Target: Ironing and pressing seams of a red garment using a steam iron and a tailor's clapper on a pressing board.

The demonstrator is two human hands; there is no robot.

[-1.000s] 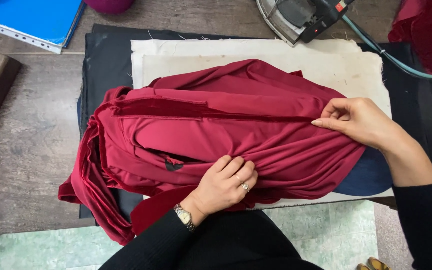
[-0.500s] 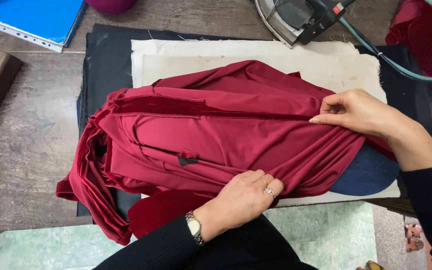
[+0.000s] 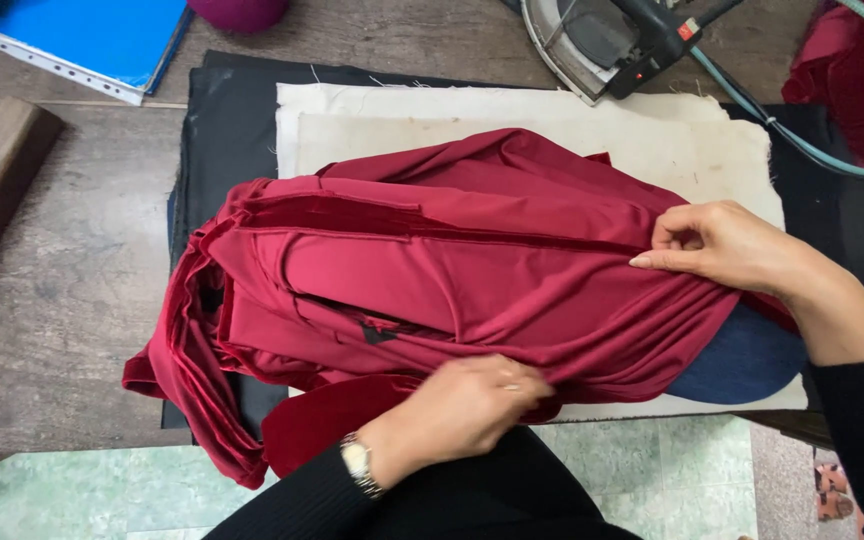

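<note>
Garment [image 3: 472,270], dark red, lies bunched on cream pressing cloth [image 3: 572,130] over black pad [image 3: 227,120], near-edge folds hanging off tabletop [image 3: 62,300] front. Left hand [image 3: 477,405] fingers closed, gripping lower hem at tabletop edge. Right hand [image 3: 717,245] fingers pinch upper seam fold. Iron [image 3: 602,40] w/ hose sits behind, apart. Blue folder [image 3: 82,35] far left; bare wood btwn.

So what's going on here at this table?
A person is arranging a dark red garment spread over a cream pressing cloth. The right hand pinches the fabric along a seam near its right end, while the left hand, with a wristwatch, grips the near edge. An iron sits at the table's far side.
</note>
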